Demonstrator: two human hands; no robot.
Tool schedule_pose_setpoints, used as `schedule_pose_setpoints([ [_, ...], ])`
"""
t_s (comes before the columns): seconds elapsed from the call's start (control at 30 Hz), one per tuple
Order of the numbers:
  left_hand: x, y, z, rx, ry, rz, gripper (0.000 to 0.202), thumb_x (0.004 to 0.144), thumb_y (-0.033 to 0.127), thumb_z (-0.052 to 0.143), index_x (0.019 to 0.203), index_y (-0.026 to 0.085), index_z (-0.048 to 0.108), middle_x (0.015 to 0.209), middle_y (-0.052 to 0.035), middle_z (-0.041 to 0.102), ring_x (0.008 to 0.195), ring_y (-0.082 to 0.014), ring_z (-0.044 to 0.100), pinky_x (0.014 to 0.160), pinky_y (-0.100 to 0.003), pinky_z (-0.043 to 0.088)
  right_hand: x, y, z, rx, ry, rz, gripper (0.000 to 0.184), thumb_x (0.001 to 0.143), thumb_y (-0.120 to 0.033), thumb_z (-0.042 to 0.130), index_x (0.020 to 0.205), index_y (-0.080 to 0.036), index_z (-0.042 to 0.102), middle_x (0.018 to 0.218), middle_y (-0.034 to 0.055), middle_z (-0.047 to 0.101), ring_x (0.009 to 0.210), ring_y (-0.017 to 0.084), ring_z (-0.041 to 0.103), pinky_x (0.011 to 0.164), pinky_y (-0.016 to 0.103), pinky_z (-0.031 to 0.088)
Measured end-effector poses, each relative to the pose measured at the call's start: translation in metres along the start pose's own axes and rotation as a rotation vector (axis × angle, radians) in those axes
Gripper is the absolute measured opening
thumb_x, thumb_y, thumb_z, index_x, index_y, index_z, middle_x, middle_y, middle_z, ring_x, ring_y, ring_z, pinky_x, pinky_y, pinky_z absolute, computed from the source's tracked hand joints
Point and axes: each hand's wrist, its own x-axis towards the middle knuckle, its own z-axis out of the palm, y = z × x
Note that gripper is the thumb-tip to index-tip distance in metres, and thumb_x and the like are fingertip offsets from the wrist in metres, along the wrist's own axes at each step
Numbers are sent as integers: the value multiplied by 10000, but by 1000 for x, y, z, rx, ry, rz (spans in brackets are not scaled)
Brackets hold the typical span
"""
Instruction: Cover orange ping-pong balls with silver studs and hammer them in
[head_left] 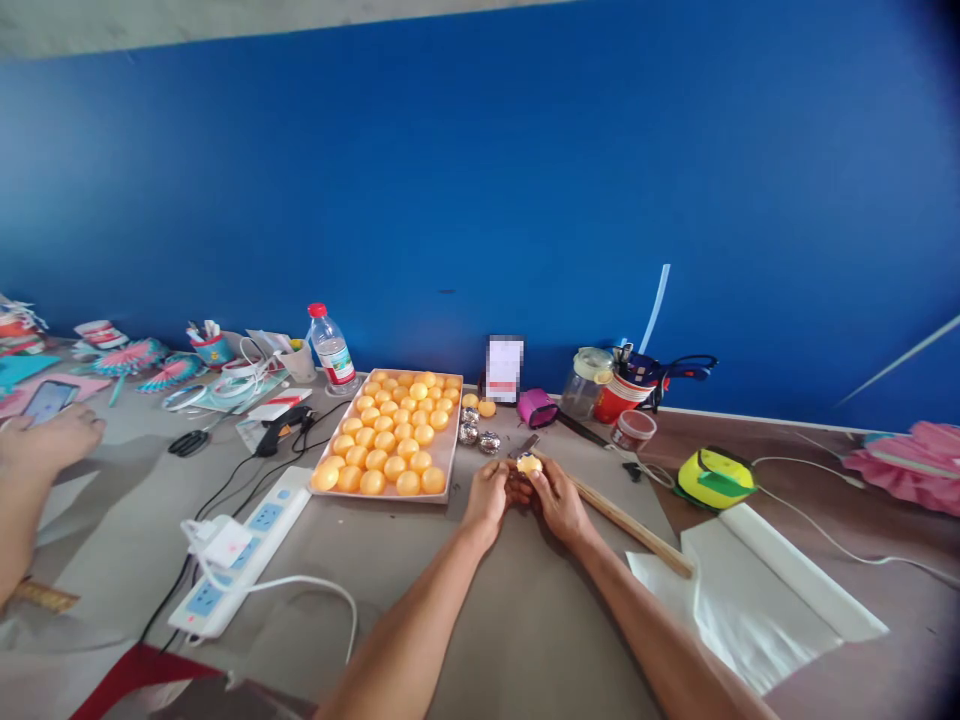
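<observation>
My left hand (489, 493) and my right hand (556, 492) meet at the middle of the table, fingers curled round one small yellow ball (529, 463) held between them. Just left of my hands lies a flat tray (447, 465) filled with several rows of orange balls (390, 435). A few silver foil-covered balls (478, 436) and two loose orange balls (480, 404) sit behind the tray's right corner. A long wooden stick (631, 525) lies under my right hand and runs off to the right.
A white power strip (241, 547) with plugged cables lies at the front left. Another person's hand (46, 437) holds a phone (47, 400) at the far left. A water bottle (331, 350), scissors (188, 441), a glue gun (282, 425), a red cup of tools (626, 390), a yellow device (715, 476) and white paper (757, 600) surround the work area.
</observation>
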Motion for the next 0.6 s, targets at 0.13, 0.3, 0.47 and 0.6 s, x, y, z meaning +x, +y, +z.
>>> schedule_pose_setpoints([
  [0.13,-3,5,1,-20,-35,52,411,743,475,532,891,97,596,678,-60,642,567,-137,588,546,-255,470,-1,0,0,45,20,8,392,852,-442,410,1080,-141,517,875,72,616,778,187,561,684,303,460],
  [0.3,-9,9,4,101,-100,73,355,715,415,594,906,118,629,689,-29,630,574,-117,554,569,-242,462,-1,1,0,63,52,26,377,849,-462,407,1013,-158,557,802,62,621,748,193,567,641,297,466],
  [0.47,-8,8,5,135,-79,70,285,721,321,576,914,118,630,712,-29,632,594,-121,553,575,-240,465,-1,0,0,52,40,30,359,845,-449,422,994,-155,563,814,63,626,773,197,576,667,307,472],
  [0.6,-6,8,1,245,-79,126,273,749,270,525,962,130,623,825,-54,662,708,-153,594,653,-266,487,0,-2,1,28,58,19,359,841,-409,437,1075,-151,524,933,87,622,865,211,575,762,345,470],
])
